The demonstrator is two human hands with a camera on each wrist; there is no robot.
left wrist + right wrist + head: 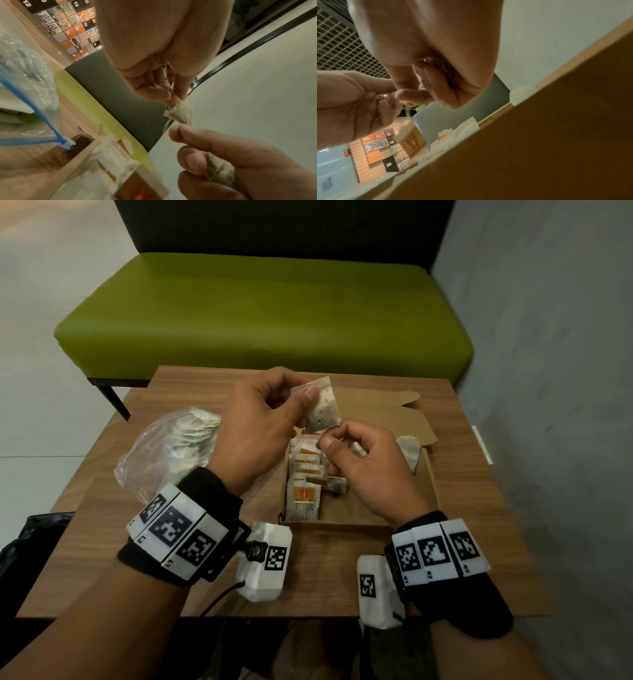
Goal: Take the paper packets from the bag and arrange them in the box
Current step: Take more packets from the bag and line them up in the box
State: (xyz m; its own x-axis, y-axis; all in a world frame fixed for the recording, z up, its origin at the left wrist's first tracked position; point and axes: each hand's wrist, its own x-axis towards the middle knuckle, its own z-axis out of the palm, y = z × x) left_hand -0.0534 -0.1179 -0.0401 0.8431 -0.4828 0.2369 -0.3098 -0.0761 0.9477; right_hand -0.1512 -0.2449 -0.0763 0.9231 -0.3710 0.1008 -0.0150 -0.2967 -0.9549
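Note:
My left hand (pixel 305 397) pinches a white speckled paper packet (pixel 323 409) by its top corner, above the open cardboard box (pixel 426 494). My right hand (pixel 330 436) pinches just under that packet's lower edge, where its string hangs. A second packet (pixel 220 174) is tucked under the right hand's curled fingers (pixel 193 161). A tag (pixel 317 481) dangles over the box. Several packets (pixel 303 501) stand in a row along the box's left side. The clear plastic bag (pixel 171 446) with more packets lies left of the box.
The box's lid flap (pixel 387 412) lies open toward the back. The wooden table (pixel 325 570) ends close behind the box, with a green bench (pixel 267 313) beyond. A grey wall (pixel 555 371) is on the right. The bag's blue zip slider (pixel 66 143) points at the box.

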